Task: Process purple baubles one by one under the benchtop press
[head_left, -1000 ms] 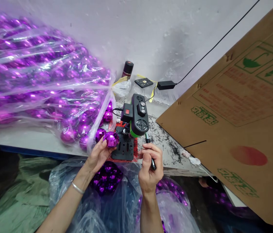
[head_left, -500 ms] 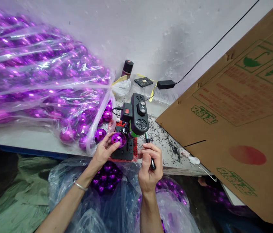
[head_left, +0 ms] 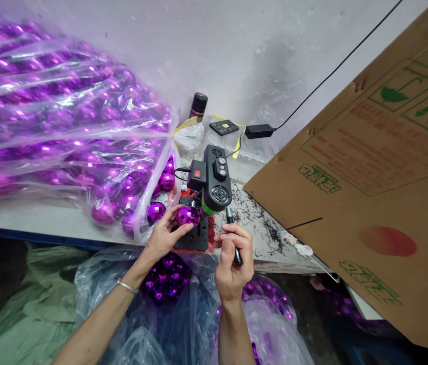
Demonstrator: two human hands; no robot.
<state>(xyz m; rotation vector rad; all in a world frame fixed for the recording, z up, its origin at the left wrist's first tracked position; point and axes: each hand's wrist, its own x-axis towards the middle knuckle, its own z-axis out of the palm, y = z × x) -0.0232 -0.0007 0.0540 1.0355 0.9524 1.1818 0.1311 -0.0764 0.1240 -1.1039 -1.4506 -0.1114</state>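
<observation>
A shiny purple faceted ball (head_left: 188, 215) is gripped between the thumb and fingers of my left hand (head_left: 166, 233), just under the head of a small black bench drill press (head_left: 217, 175). My right hand (head_left: 234, 258) is closed around the black-gripped lever handle (head_left: 238, 257) on the machine's right side. Beneath the ball lies the machine's slotted black base (head_left: 194, 238), on a red mat (head_left: 211, 233). The drill's tip and the spot where it meets the ball are hidden. Another purple ball (head_left: 156, 211) rests left of my left hand.
A large clear bag of purple balls (head_left: 65, 121) covers the bench's left side. Black shavings (head_left: 269, 228) litter the tabletop beside a big cardboard box (head_left: 350, 192). Behind the machine are a power adapter (head_left: 259, 131), a phone-like black panel (head_left: 224, 127) and a dark can (head_left: 198, 105).
My left hand has shifted the ball slightly to the right and up, closer in under the machine's head. The right hand keeps its hold on the lever.
</observation>
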